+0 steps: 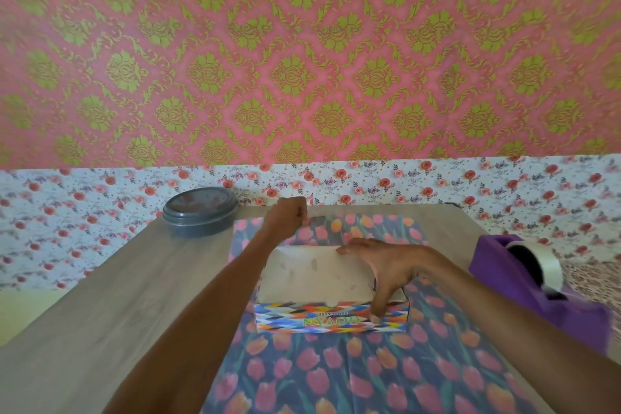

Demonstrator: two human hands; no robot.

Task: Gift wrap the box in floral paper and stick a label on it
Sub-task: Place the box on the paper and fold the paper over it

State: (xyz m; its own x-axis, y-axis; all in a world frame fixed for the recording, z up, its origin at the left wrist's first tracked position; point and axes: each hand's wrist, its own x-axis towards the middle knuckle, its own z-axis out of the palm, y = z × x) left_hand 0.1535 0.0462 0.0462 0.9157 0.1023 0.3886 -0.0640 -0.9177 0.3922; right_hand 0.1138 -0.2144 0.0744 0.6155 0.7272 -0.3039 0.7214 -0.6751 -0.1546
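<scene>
A white-topped box (309, 276) with a colourful zigzag front side lies on a sheet of dark floral paper with pink and orange tulips (336, 376), spread over the wooden table. My right hand (386, 265) rests flat on the box's right part, thumb down on the patterned front. My left hand (287, 217) reaches beyond the box and is closed on the far edge of the floral paper, which is lifted and curls up behind the box.
A round grey lidded container (201, 213) stands at the table's (111, 296) far left. A purple tape dispenser with a roll of clear tape (534, 272) sits at the right edge. Floral and damask wallpaper cover the wall behind.
</scene>
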